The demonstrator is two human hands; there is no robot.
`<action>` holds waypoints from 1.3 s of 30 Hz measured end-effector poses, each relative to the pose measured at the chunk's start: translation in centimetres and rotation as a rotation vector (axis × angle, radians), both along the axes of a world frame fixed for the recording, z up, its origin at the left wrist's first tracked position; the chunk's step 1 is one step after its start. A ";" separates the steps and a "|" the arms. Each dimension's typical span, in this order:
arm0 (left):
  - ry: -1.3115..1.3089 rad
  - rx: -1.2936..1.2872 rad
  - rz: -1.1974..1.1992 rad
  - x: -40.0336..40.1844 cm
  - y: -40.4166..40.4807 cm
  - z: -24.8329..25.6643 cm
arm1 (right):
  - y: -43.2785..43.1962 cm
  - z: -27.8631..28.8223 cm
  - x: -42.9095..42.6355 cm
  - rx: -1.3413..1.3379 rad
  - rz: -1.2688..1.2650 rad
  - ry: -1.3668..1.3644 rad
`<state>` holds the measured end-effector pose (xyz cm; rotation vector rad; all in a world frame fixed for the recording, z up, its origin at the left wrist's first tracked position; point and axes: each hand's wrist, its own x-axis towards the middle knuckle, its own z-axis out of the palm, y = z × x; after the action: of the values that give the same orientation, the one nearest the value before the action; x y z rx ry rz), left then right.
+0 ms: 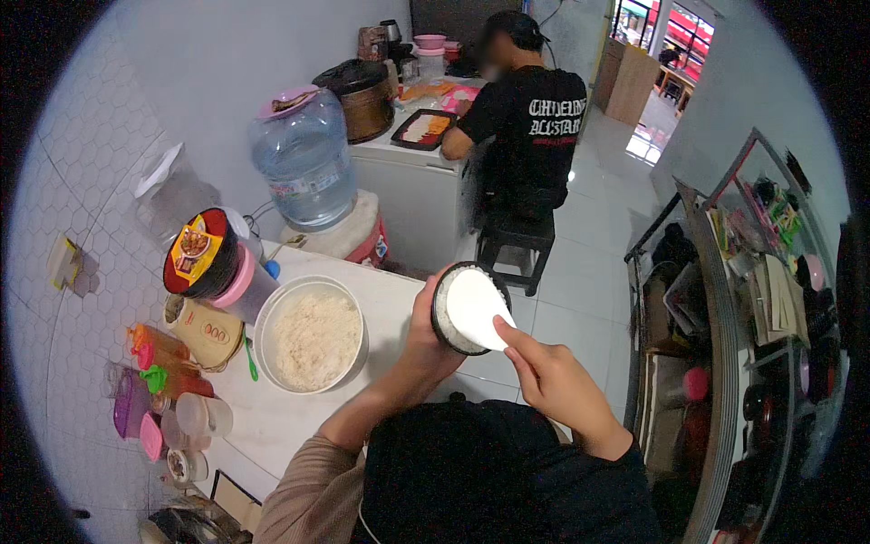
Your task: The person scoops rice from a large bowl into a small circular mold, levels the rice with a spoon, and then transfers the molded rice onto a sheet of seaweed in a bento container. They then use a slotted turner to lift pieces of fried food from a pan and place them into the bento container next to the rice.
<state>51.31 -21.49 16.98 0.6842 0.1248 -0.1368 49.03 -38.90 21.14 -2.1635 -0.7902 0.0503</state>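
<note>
My left hand [429, 343] grips a small black bowl [468, 349] from its left side and holds it up beyond the table's edge. White rice [443, 319] shows inside, partly hidden by a white rice paddle [476, 302]. The paddle's narrow end is pinched between the thumb and fingers of my right hand [561, 384], and its broad blade lies flat over the bowl's opening. Left of the bowl, a round white plastic tub [361, 357] stands on the white table [397, 299]. It holds a pale, crumbly heap [314, 340] that looks like rice.
Squeeze bottles [166, 364], plastic jars [204, 415] and a beige blender base [204, 330] crowd the table's left side. A water jug [302, 163] stands behind. Another person [530, 129] sits at a far counter on a black stool [516, 238]. Metal shelving [714, 340] lines the right.
</note>
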 end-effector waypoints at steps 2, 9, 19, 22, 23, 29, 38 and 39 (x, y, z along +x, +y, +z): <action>-0.056 -0.061 -0.057 -0.3 0.1 -0.5 | -0.2 -0.3 -0.2 0.005 -0.011 -0.031; -0.242 0.122 -0.019 -1.1 0.2 0.6 | -1.0 1.6 0.2 0.007 0.042 -0.120; -0.271 -0.009 0.062 -4.0 4.1 0.4 | 1.5 2.8 1.3 -0.130 0.290 -0.119; -0.207 0.184 0.241 -5.2 4.6 -0.7 | 2.7 1.3 2.1 -0.083 0.402 -0.094; -0.202 0.216 0.289 -5.5 4.9 -1.0 | 3.2 0.9 2.4 -0.068 0.435 -0.078; -0.207 0.123 0.461 -8.3 7.0 -1.1 | 7.5 2.0 3.8 -0.118 0.650 -0.068; -0.005 -0.188 0.774 -11.3 8.7 0.6 | 13.4 2.2 4.7 0.000 0.930 -0.057; -0.022 -0.179 0.780 -11.9 9.0 0.3 | 14.1 2.0 4.5 -0.035 0.955 -0.055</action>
<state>39.44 -12.50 17.28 0.4196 0.3446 0.6012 53.51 -24.83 23.14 -1.6357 -1.7864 0.4896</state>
